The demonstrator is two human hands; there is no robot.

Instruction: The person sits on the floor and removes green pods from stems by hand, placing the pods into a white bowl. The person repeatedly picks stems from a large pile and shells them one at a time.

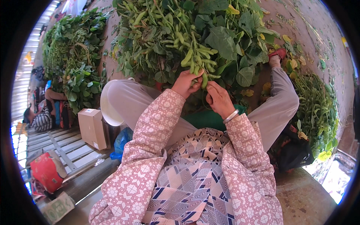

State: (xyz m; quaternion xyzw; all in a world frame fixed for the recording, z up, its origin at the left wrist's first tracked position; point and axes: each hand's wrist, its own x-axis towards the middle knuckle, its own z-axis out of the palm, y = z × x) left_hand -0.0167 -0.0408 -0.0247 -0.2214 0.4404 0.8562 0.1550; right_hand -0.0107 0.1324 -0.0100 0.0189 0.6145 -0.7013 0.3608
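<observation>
A bunch of green bean pods [199, 54] on leafy stems hangs towards me at the upper middle. My left hand [188, 82] is closed around the lower end of this bunch, with pods showing between the thumb and fingers. Just right of it, my right hand [220, 98] has thumb and fingertips pinched together beside the lowest pod; whether anything is between them is hidden. A thin green strand curves below the right fingers. A large heap of bean plants [160, 36] with broad leaves lies beyond both hands. Green cloth or plastic [205, 119] lies between my legs.
More bean plants lie in piles at the left [73, 56] and right [315, 104]. A cardboard box [91, 128], a blue plastic bag [122, 142] and a red package [48, 171] are to the left. Another person [42, 121] is at the far left. A black bag [294, 152] sits at the right.
</observation>
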